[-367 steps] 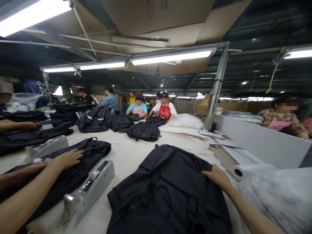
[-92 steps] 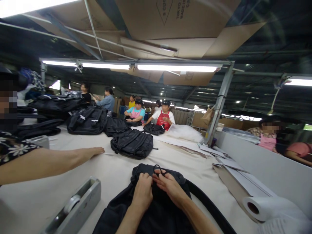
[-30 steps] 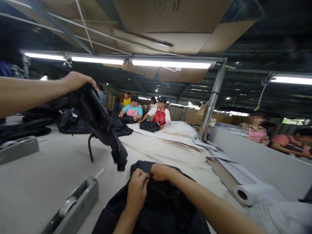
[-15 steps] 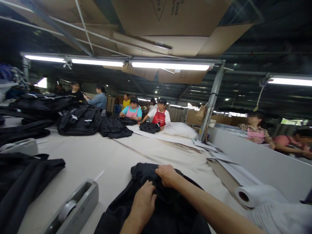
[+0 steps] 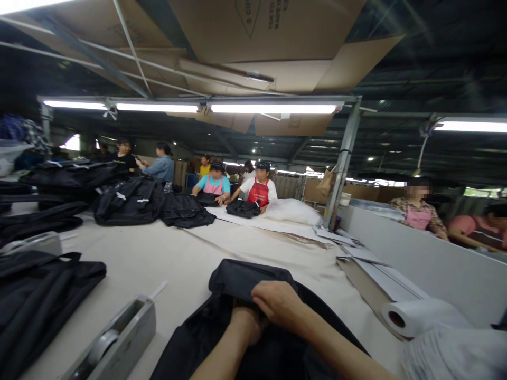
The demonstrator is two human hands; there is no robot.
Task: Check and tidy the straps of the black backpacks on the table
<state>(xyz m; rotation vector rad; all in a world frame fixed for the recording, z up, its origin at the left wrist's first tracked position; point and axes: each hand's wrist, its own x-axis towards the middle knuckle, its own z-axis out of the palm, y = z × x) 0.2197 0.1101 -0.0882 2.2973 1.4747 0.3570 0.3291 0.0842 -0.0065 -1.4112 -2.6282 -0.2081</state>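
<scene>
A black fabric bag (image 5: 198, 338) lies in front of me on the pale-covered table (image 5: 190, 258), its far end raised into a boxy flap. My right hand (image 5: 277, 301) grips the edge of that flap with its fingers curled over the cloth. Just left of it, my left hand (image 5: 245, 322) reaches under the flap into the bag, and its fingers are hidden there. Left of the bag stands a grey tape dispenser (image 5: 134, 327) with a white strip sticking up from its end.
More black bags (image 5: 129, 203) are piled at the far left, and another black bag (image 5: 47, 295) lies near left. On the right are a white roll (image 5: 420, 316), flat cardboard (image 5: 368, 279) and a grey partition (image 5: 420, 253). Co-workers (image 5: 259, 190) stand across the table.
My left hand has moved forward and right, from on top of the bag to beneath its flap. The flap now looks fuller and squarer. My right hand still grips its edge, slightly lower.
</scene>
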